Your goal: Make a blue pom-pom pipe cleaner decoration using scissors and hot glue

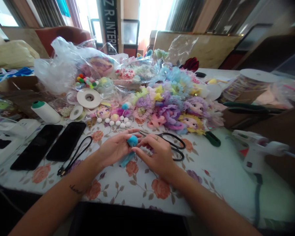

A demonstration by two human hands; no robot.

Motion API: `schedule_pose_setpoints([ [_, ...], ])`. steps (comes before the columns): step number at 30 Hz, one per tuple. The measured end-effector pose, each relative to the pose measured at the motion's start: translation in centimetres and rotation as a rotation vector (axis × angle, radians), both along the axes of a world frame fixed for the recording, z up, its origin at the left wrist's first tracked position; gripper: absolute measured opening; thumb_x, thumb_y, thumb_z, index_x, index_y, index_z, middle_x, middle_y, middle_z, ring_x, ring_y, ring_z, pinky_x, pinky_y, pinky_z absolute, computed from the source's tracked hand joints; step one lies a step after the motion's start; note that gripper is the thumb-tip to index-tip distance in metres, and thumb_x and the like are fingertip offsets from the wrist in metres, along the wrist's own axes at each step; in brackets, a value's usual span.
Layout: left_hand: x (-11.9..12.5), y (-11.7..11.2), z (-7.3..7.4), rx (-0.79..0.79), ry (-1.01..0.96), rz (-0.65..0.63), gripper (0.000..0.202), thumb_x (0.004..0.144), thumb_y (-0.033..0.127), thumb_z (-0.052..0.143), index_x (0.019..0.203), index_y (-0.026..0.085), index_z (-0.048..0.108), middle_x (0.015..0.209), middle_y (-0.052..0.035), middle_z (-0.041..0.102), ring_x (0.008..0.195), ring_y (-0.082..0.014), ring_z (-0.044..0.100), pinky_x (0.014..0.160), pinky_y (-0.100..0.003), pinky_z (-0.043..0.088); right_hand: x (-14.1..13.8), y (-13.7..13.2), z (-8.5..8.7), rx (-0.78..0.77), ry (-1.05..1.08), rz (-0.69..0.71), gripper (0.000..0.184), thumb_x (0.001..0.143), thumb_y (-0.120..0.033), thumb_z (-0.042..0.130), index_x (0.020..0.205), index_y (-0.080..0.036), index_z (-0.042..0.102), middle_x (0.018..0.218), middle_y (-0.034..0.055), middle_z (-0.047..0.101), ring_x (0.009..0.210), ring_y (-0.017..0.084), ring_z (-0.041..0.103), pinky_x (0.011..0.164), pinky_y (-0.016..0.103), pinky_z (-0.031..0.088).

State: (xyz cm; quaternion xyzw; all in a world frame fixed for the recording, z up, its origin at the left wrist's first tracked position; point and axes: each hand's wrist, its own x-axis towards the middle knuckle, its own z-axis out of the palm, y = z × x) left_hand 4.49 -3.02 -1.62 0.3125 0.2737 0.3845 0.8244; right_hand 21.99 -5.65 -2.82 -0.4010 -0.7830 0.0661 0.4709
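A small blue pom-pom (132, 141) sits at the fingers of my left hand (114, 147), which is turned partly palm up and closed lightly around it. A light blue strip of fabric or ribbon (127, 159) hangs just below it, over the flowered cloth. My right hand (156, 152), with a ring on one finger, comes in from the other side. Its thumb and fingers are bent together close to the pom-pom; what they pinch is too small to make out. Black-handled scissors (174, 140) lie behind my right hand, partly covered by it.
Colourful fabric flowers (169, 114), doll heads (190, 122) and white beads (123, 124) pile up behind my hands. Two black phones (66, 141), a strap (76, 155) and a thread cone (45, 112) lie leftward. A glue gun (254, 150) stands at right, its cord trailing frontward.
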Motion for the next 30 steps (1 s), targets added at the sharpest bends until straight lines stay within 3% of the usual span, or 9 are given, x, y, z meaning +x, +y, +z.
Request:
schedule_pose_setpoints([
  [5, 0.2, -0.1, -0.4, 0.064, 0.079, 0.079, 0.022, 0.083, 0.012, 0.063, 0.104, 0.018, 0.065, 0.110, -0.0090, 0.070, 0.096, -0.0173, 0.067, 0.072, -0.023, 0.053, -0.2, 0.1, -1.0, -0.161, -0.089, -0.019, 0.020, 0.086, -0.037, 0.070, 0.077, -0.019, 0.068, 0.070, 0.0026, 0.071, 0.065, 0.018, 0.065, 0.063, 0.027, 0.047],
  [10, 0.2, -0.3, -1.2, 0.283, 0.203, 0.102, 0.022, 0.080, 0.019, 0.073, 0.102, 0.020, 0.070, 0.113, -0.0058, 0.071, 0.098, -0.0139, 0.066, 0.087, -0.023, 0.051, -0.3, 0.4, -0.7, -0.378, 0.055, 0.025, 0.013, 0.088, -0.020, 0.064, 0.078, -0.018, 0.069, 0.068, 0.0001, 0.069, 0.059, 0.014, 0.061, 0.057, 0.024, 0.043],
  [15, -0.5, -0.1, -1.3, 0.418, 0.455, 0.315, 0.022, 0.073, 0.028, 0.081, 0.091, 0.019, 0.072, 0.086, -0.0028, 0.073, 0.071, -0.0120, 0.065, 0.066, -0.023, 0.053, 0.3, 0.8, 0.2, -0.419, 0.192, 0.020, 0.016, 0.090, -0.024, 0.061, 0.080, -0.017, 0.071, 0.065, -0.0006, 0.067, 0.056, 0.014, 0.059, 0.053, 0.024, 0.044],
  [17, -0.8, 0.0, -0.9, 0.474, 0.531, 0.492, 0.019, 0.078, 0.034, 0.076, 0.089, 0.019, 0.071, 0.078, -0.0017, 0.070, 0.066, -0.0118, 0.064, 0.062, -0.023, 0.053, 0.6, 1.0, 0.5, -0.387, 0.209, -0.032, 0.018, 0.091, -0.027, 0.060, 0.079, -0.018, 0.071, 0.065, 0.0003, 0.067, 0.056, 0.015, 0.060, 0.054, 0.026, 0.047],
  [19, -0.9, 0.0, -0.5, 0.601, 0.578, 0.599, 0.025, 0.079, 0.035, 0.075, 0.100, 0.022, 0.070, 0.090, -0.0029, 0.072, 0.080, -0.0150, 0.067, 0.073, -0.027, 0.057, 0.9, 1.2, 0.6, -0.271, 0.169, -0.049, 0.016, 0.090, -0.027, 0.062, 0.080, -0.019, 0.072, 0.074, 0.0032, 0.070, 0.069, 0.019, 0.064, 0.065, 0.031, 0.052],
  [22, -0.6, -0.2, -0.4, 0.941, 0.645, 0.458, 0.056, 0.069, 0.029, 0.084, 0.122, 0.029, 0.066, 0.133, -0.0065, 0.062, 0.126, -0.0258, 0.055, 0.103, -0.039, 0.050, 0.9, 1.1, 0.8, -0.024, 0.030, -0.059, 0.014, 0.088, -0.024, 0.065, 0.079, -0.023, 0.075, 0.095, 0.0082, 0.071, 0.096, 0.026, 0.062, 0.085, 0.042, 0.051],
  [24, -0.3, -0.6, -0.7, 1.092, 0.648, 0.291, 0.053, 0.072, 0.026, 0.081, 0.123, 0.031, 0.067, 0.143, -0.0064, 0.055, 0.133, -0.0284, 0.050, 0.107, -0.042, 0.047, 0.8, 0.8, 0.8, 0.080, -0.045, -0.074, 0.017, 0.089, -0.024, 0.064, 0.078, -0.025, 0.075, 0.102, 0.0093, 0.068, 0.103, 0.028, 0.059, 0.090, 0.047, 0.049],
  [26, -0.1, -0.9, -0.9, 1.062, 0.616, 0.246, 0.035, 0.081, 0.026, 0.073, 0.116, 0.030, 0.072, 0.135, -0.0072, 0.063, 0.118, -0.0257, 0.062, 0.095, -0.039, 0.056, 0.7, 0.6, 1.0, 0.133, -0.069, -0.100, 0.017, 0.090, -0.024, 0.063, 0.078, -0.026, 0.075, 0.109, 0.0093, 0.066, 0.107, 0.029, 0.058, 0.093, 0.049, 0.047],
  [30, -0.2, -1.3, -0.7, 0.843, 0.642, 0.441, 0.017, 0.078, 0.030, 0.077, 0.094, 0.025, 0.079, 0.103, -0.0059, 0.075, 0.074, -0.0163, 0.068, 0.064, -0.028, 0.060, 1.0, 0.5, 1.5, 0.069, 0.017, -0.113, 0.011, 0.089, -0.024, 0.063, 0.083, -0.024, 0.073, 0.117, 0.0100, 0.064, 0.112, 0.029, 0.058, 0.095, 0.046, 0.047],
])
